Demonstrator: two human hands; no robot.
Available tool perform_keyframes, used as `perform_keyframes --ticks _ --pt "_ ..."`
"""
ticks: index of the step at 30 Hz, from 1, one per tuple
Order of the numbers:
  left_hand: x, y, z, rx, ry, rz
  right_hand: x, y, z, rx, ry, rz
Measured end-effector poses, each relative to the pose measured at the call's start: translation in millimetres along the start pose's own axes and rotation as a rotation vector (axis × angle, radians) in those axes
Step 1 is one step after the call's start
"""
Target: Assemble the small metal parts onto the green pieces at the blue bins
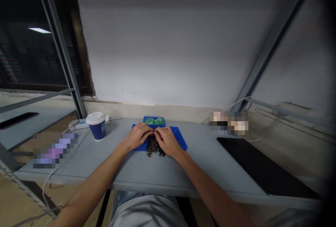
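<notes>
My left hand (139, 135) and my right hand (167, 140) meet over the middle of the desk, fingertips pinched close together. Whatever sits between the fingertips is too small to name. Below them lies a heap of small dark and brassy metal parts (153, 147). On the left, partly under my left hand, is a blue tray (141, 147); another blue tray (180, 138) shows beyond my right hand. Behind my hands stands a small blue bin (147, 118) with green items (154, 121) in it, their kind unclear.
A lidded blue-and-white paper cup (97, 127) stands left, beside a white power strip (78, 124) and cables. A blurred purple object (56, 150) lies farther left. At right are a long black flat panel (262, 167) and a blurred-out item (231, 122). Metal posts frame the desk (157, 174).
</notes>
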State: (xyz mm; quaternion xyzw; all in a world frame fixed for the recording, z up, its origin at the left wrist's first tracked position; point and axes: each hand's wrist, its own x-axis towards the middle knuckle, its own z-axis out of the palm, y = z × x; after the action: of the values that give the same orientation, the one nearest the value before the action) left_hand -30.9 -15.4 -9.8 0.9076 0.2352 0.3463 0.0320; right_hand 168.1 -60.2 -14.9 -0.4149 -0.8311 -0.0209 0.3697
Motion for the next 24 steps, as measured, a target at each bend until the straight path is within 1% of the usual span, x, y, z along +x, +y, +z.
perform_keyframes --ticks 4,6,9,11,13,17,20,24 --pt "1 1 -0.3 0.011 0.006 -0.013 0 3 1 -0.011 -0.01 0.0" --pt "2 0 -1.1 0.029 0.017 -0.041 0 5 1 -0.014 -0.012 0.007" --pt "2 -6 -3.1 0.081 0.079 -0.138 0 7 1 -0.015 -0.001 0.018" --pt "1 -14 -3.8 0.128 0.124 -0.215 0 8 -1 -0.016 0.004 0.022" --pt "-1 -22 -3.2 0.177 0.141 -0.274 1 8 -2 -0.022 -0.003 0.023" --pt "-7 -37 0.7 0.225 0.111 -0.336 1 7 -3 -0.042 -0.047 0.006" --pt "-9 -41 2.4 0.238 0.076 -0.36 0 6 -3 -0.067 -0.094 -0.029" --pt "-9 -39 1.2 0.267 0.081 -0.378 -2 3 -1 -0.07 -0.236 -0.164"
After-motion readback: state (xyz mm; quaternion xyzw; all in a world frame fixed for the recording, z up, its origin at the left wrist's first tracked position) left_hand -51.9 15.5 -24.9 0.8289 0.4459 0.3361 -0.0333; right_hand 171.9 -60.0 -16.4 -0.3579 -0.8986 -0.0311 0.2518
